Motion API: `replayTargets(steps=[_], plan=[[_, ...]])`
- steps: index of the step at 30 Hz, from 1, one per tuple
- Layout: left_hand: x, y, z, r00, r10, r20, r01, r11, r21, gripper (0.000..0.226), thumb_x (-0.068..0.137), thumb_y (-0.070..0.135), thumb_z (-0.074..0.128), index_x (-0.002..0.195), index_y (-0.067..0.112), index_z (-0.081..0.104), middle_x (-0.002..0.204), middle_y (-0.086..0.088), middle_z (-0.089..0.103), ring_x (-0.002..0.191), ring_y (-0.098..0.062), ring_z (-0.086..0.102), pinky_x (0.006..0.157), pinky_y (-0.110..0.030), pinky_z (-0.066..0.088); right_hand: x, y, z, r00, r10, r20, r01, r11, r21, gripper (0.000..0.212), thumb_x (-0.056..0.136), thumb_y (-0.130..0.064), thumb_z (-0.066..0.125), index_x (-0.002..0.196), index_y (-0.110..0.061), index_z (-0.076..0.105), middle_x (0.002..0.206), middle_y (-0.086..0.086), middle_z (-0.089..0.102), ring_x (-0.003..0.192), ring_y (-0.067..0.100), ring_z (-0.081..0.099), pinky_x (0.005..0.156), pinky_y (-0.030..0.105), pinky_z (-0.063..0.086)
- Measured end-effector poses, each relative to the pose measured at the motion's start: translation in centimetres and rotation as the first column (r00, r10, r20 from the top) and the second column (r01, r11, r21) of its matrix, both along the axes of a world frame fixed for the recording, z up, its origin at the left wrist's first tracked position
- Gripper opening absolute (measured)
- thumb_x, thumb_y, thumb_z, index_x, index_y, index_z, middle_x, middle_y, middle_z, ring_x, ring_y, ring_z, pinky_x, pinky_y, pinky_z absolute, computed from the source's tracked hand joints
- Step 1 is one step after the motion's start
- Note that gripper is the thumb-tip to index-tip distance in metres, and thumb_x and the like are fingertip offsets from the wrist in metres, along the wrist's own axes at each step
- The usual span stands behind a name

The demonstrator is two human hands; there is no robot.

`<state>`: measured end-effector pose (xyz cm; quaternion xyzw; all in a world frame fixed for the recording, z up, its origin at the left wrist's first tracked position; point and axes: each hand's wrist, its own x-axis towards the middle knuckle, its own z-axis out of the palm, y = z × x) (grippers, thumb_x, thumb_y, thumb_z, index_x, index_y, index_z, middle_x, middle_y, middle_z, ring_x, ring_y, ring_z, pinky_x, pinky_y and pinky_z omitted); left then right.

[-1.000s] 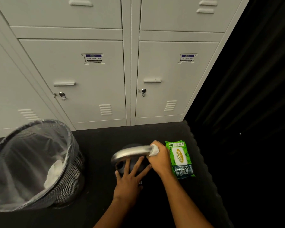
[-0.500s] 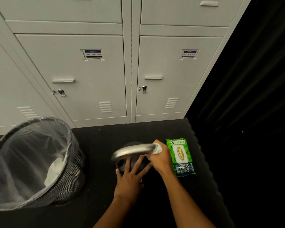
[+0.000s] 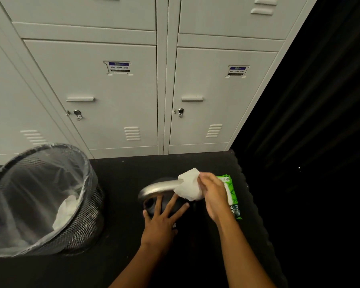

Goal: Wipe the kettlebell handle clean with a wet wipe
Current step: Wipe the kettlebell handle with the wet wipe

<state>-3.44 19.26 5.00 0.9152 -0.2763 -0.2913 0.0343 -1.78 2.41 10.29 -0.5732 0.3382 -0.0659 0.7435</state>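
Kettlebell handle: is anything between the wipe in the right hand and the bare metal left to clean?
Nothing visible. The right hand holds the wipe against the handle, whose bare metal runs leftward uncovered. The left hand rests lower, on the kettlebell's dark body.

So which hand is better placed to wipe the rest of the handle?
The right hand. It already holds the wet wipe against the right end of the kettlebell handle. The left hand lies spread flat on the kettlebell body, steadying it, and holds no wipe.

left: mesh bin (image 3: 79, 225) blocks | right: wipes pack (image 3: 233, 202) beside kettlebell (image 3: 168, 204) | ahead: lockers (image 3: 116, 100) wall
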Motion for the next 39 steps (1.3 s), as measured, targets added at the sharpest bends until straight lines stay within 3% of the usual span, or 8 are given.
replayTargets(steps=[6,11,16,19,26,29,32,39], plan=[[-0.2,0.0,0.1,1.0,-0.006,0.009,0.006,1.0,-0.005,0.083,0.102,0.039,0.049,0.146,0.056,-0.019,0.152,0.011,-0.043,0.137,-0.033,-0.043,0.113,-0.076,0.004,0.0,3.7,-1.0,0.981,0.077,-0.176,-0.157,0.852,-0.499,0.04,0.101,-0.041,0.038,0.115,-0.017,0.067,0.123,0.009,0.065,0.112,0.024,0.058,0.096,0.038,0.048],[-0.5,0.1,0.6,1.0,0.013,-0.003,-0.013,1.0,-0.023,0.072,0.102,0.037,0.048,0.157,0.043,0.002,0.166,0.005,-0.02,0.145,-0.036,-0.031,0.115,-0.072,0.004,-1.7,5.9,-1.5,0.954,0.297,-0.046,-0.2,0.511,-0.836,0.048,0.1,-0.05,0.027,0.13,-0.034,0.061,0.145,-0.011,0.05,0.141,0.004,0.03,0.118,0.032,0.022],[-0.3,0.2,0.2,1.0,0.008,0.02,-0.008,0.999,-0.038,0.086,0.101,0.036,0.05,0.145,0.059,-0.02,0.156,0.015,-0.039,0.142,-0.033,-0.038,0.113,-0.076,0.005,-1.4,2.9,-3.3,0.977,0.178,-0.113,-0.211,0.81,-0.548,0.049,0.095,-0.056,0.024,0.121,-0.038,0.06,0.123,-0.004,0.062,0.118,0.016,0.055,0.104,0.043,0.043],[-0.3,0.3,-0.2,0.999,0.003,0.054,-0.001,0.999,-0.035,0.089,0.101,0.035,0.052,0.145,0.06,-0.021,0.153,0.016,-0.044,0.14,-0.033,-0.04,0.111,-0.076,0.005,1.5,1.8,-1.0,0.87,0.292,-0.397,-0.485,0.654,-0.581,0.055,0.097,-0.049,0.022,0.12,-0.018,0.062,0.121,0.011,0.066,0.112,0.031,0.058,0.098,0.042,0.044],[-0.5,0.1,0.0,0.999,0.027,0.03,-0.025,0.998,-0.061,0.083,0.101,0.038,0.05,0.146,0.057,-0.017,0.149,0.015,-0.043,0.138,-0.031,-0.042,0.113,-0.075,0.003,-2.8,3.6,-2.5,0.959,0.28,0.044,-0.168,0.689,-0.705,0.038,0.1,-0.048,0.034,0.121,-0.038,0.063,0.128,-0.014,0.058,0.12,0.004,0.051,0.099,0.022,0.041],[-0.6,0.1,-0.3,0.999,0.027,0.048,-0.023,0.998,-0.065,0.086,0.101,0.038,0.051,0.146,0.059,-0.019,0.152,0.017,-0.044,0.139,-0.032,-0.042,0.112,-0.076,0.002,-0.5,2.2,-2.2,0.957,0.187,-0.221,-0.272,0.845,-0.46,0.025,0.099,-0.042,0.044,0.093,-0.029,0.064,0.119,0.007,0.064,0.103,0.022,0.058,0.094,0.038,0.047],[-0.6,0.1,-0.7,0.998,0.027,0.062,-0.024,0.998,-0.05,0.085,0.101,0.039,0.051,0.147,0.059,-0.018,0.153,0.017,-0.043,0.139,-0.033,-0.042,0.112,-0.077,0.002,1.4,1.7,-0.8,0.865,0.216,-0.453,-0.459,0.707,-0.539,0.018,0.096,-0.032,0.051,0.093,-0.018,0.062,0.113,0.013,0.066,0.1,0.03,0.059,0.093,0.044,0.049],[-0.7,-0.2,-0.6,0.998,0.027,0.055,-0.024,0.998,-0.05,0.078,0.102,0.041,0.047,0.153,0.05,-0.011,0.161,0.01,-0.032,0.137,-0.032,-0.043,0.113,-0.076,0.004,-3.5,4.9,-2.9,0.946,0.317,0.065,-0.13,0.558,-0.82,0.046,0.101,-0.045,0.03,0.139,-0.033,0.052,0.148,-0.013,0.045,0.139,0.003,0.034,0.112,0.022,0.027]])
